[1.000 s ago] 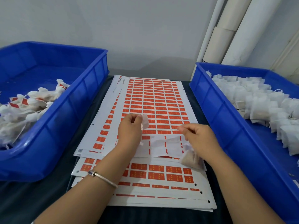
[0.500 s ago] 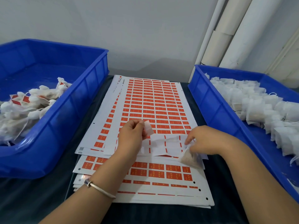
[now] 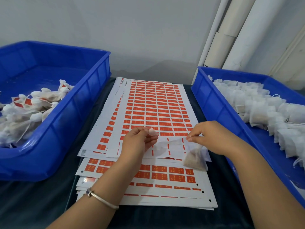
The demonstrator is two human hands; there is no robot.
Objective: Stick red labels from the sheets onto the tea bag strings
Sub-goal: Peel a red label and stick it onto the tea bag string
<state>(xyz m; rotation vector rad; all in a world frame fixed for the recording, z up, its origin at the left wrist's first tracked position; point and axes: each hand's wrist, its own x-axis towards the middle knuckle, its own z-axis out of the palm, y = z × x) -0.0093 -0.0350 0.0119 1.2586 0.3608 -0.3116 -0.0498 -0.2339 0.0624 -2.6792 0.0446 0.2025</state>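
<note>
Sheets of red labels [image 3: 156, 106] lie stacked in the middle of the dark table. My left hand [image 3: 139, 142] pinches a peeled label [image 3: 153, 131], its pale back facing me, just above the sheet's stripped bottom rows. My right hand [image 3: 212, 138] pinches the top of a tea bag [image 3: 194, 157] between thumb and fingertips; the brownish bag lies on the sheets below that hand. Its string is too thin to make out.
A blue bin [image 3: 69, 113] on the left holds tea bags with red labels. A blue bin [image 3: 212, 103] on the right holds a pile of plain white tea bags. White pipes [image 3: 231, 35] stand at the back right against the wall.
My left hand has kept the peeled label, tilting it slightly. My right hand dipped onto the tea bag, then rose a little, pinching its top.
</note>
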